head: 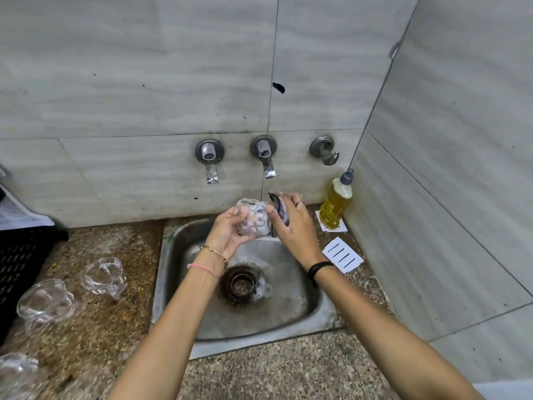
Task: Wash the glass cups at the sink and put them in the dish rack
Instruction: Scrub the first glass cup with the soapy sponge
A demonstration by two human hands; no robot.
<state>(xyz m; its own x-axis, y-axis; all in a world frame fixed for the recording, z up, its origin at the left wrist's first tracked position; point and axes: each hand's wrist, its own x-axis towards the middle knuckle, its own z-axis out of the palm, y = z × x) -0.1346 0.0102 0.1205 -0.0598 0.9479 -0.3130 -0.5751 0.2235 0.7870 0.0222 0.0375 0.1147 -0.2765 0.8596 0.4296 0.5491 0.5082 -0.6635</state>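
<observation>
Over the back of the steel sink (pixel 178 255), my left hand (pixel 230 229) grips a soapy glass cup (pixel 255 216) from the left. My right hand (pixel 291 223) holds a dark scrub sponge (pixel 279 210) pressed against the cup's right side. Three more glass cups stand on the speckled counter to the left: one (pixel 103 277) nearest the sink, one (pixel 46 301) further left, and one (pixel 14 370) at the bottom left corner. The black dish rack (pixel 20 255) sits at the far left edge.
Two taps (pixel 210 160) (pixel 265 155) and a valve (pixel 324 150) stick out of the tiled wall above the sink. A bottle of yellow dish soap (pixel 336 203) stands in the right corner. A white slotted soap dish (pixel 342 254) lies right of the sink. The sink drain (pixel 240 284) is foamy.
</observation>
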